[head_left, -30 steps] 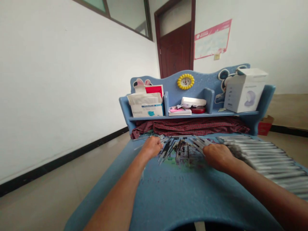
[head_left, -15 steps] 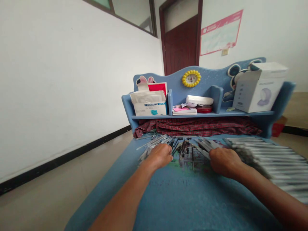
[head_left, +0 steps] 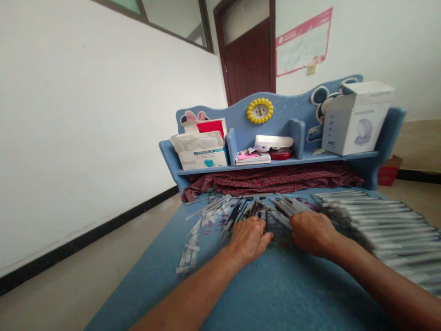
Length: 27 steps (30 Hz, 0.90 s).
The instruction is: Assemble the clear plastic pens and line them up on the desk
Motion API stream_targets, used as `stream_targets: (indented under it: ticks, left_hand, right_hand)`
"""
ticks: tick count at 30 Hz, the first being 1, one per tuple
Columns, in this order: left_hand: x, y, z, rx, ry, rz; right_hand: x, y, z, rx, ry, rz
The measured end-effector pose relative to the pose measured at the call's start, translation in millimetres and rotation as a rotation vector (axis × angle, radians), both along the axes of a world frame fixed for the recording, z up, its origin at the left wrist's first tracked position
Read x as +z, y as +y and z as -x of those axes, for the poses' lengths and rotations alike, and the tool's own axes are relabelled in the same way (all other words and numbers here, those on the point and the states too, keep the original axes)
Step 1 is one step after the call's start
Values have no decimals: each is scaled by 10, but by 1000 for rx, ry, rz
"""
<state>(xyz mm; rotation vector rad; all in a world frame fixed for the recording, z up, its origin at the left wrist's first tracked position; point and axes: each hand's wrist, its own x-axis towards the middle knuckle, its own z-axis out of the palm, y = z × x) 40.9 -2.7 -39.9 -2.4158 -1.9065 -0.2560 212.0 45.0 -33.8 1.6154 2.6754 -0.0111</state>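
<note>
My left hand [head_left: 250,236] rests knuckles-up on the blue desk top [head_left: 262,289]. Its fingers are curled and its thumb points right, at the near edge of a loose heap of pen parts [head_left: 255,209]. My right hand [head_left: 310,232] lies just to the right of it, almost touching. Its fingers are curled under, so what they grip is hidden. Its wrist is next to a long stack of grey pens [head_left: 382,223] laid side by side. Several small white caps [head_left: 191,246] lie strewn to the left of my left arm.
A shelf at the back of the desk carries a tissue box [head_left: 201,154], notebooks [head_left: 253,158], a red tin [head_left: 280,154] and a white carton [head_left: 356,119]. Checked red cloth [head_left: 275,179] lies under the shelf. A white wall runs along the left, with a door behind.
My left hand has moved right and nearer, from the left side of the heap to beside my right hand. White caps now show where it was. The right hand has hardly moved.
</note>
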Motion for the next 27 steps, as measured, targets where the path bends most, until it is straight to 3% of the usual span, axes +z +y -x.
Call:
stream_targets:
  ticks: [4, 8, 11, 14, 19, 27]
  left_hand:
    - [59, 34, -45, 53, 15, 89]
    - [182, 8, -66, 107, 74, 211]
    - [218, -42, -55, 106, 126, 205]
    - [185, -72, 17, 58, 34, 170]
    - [179, -83, 140, 29, -235, 159]
    - [236, -138, 81, -56, -382, 127]
  right_hand:
    - [90, -3, -16, -9, 50, -8]
    - [76, 82, -48, -23, 309, 61]
    - [9, 160, -62, -21, 641, 293]
    - [-22, 202, -56, -91, 1054, 465]
    - [21, 215, -46, -234, 1666, 477]
    - [-32, 278, -73, -271, 1847, 491]
